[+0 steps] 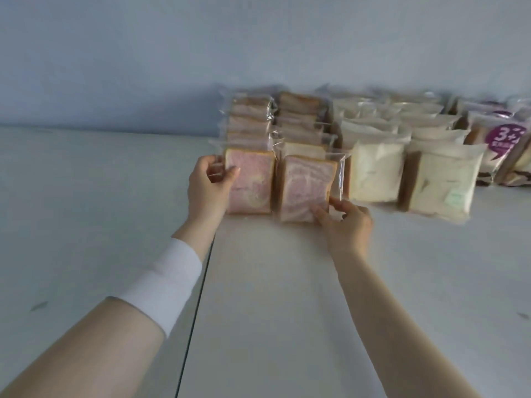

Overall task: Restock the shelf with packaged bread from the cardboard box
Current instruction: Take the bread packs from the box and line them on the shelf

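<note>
Your left hand (208, 182) pinches the left pink bread pack (249, 183) by its side seal; right hand (346, 218) pinches the right pink bread pack (306, 188) at its lower corner; both front-row on the shelf (273, 282); light, squashy, slick film, so grip the edges, don't squeeze.

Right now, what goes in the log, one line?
left hand: grips left pink bagged bread slice | right hand: grips right pink bagged bread slice | both upright, white shelf
</note>
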The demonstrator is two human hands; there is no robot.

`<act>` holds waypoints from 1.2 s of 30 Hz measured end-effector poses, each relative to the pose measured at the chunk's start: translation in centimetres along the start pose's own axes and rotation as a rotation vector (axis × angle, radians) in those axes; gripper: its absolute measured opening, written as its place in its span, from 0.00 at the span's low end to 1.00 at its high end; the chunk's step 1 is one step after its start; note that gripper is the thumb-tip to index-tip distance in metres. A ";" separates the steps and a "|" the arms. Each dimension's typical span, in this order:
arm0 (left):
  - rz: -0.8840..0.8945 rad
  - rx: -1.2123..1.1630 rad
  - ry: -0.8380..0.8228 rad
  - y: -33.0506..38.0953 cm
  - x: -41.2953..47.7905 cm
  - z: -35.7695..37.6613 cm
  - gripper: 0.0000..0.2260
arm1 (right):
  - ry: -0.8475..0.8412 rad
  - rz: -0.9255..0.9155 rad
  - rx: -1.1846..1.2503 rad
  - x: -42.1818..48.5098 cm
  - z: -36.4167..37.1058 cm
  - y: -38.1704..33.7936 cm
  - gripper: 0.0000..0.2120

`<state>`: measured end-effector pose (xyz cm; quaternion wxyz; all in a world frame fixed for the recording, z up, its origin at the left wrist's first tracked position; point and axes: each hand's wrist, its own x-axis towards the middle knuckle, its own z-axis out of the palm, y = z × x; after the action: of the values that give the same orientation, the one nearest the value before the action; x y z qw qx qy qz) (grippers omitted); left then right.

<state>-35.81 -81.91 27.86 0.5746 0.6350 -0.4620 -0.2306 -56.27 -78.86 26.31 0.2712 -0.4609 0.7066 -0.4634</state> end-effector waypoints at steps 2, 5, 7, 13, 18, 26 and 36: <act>0.003 0.035 0.004 -0.1 0.4 0.5 0.16 | 0.057 -0.054 -0.040 0.0 0.4 0.0 0.18; -0.021 0.081 0.006 0.4 0.5 0.6 0.18 | 0.135 -0.053 -0.006 -0.7 0.7 -0.7 0.20; -0.051 0.070 -0.027 1.0 0.3 0.2 0.22 | 0.135 -0.034 -0.008 -1.3 0.4 -1.3 0.22; 0.150 0.282 -0.135 2.4 -3.2 -2.3 0.29 | 0.087 -0.054 -0.246 -5.1 -3.7 -1.4 0.30; 0.770 0.651 -0.434 7.8 -10.2 -0.9 0.22 | 0.089 -0.077 -0.584 -10.3 -11.3 0.3 0.30; 1.082 0.939 -0.910 18.1 -30.5 11.3 0.20 | 0.188 0.012 -0.882 -17.8 -32.8 7.7 0.27; 1.302 0.828 -1.205 23.8 -62.9 24.7 0.21 | 0.345 0.472 -0.946 -31.8 -59.2 24.0 0.26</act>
<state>-93.16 -39.06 29.53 -0.0113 0.1831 -0.9827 0.0262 -100.26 -22.70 28.24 0.0113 -0.2789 0.9559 -0.0910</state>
